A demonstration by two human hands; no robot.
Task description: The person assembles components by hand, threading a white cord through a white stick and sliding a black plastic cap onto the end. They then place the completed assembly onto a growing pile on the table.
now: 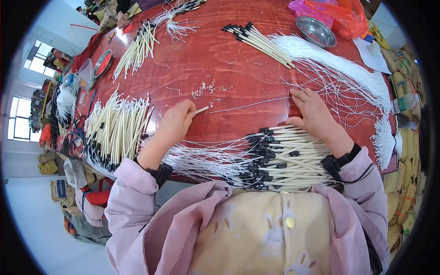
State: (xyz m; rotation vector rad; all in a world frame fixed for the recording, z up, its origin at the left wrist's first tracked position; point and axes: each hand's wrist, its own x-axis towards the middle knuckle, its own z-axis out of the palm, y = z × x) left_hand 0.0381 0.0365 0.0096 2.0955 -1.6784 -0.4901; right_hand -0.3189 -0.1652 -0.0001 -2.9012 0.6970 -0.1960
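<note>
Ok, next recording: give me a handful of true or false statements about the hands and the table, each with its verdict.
1. The left hand holds a thin cream stick. True.
2. The right hand rests inside the metal bowl. False: it lies on the white strings; the bowl sits far off.
3. The table is red. True.
4. The black-tipped stick bundle nearest the person lies left of the left hand. False: it lies under the right wrist.
</note>
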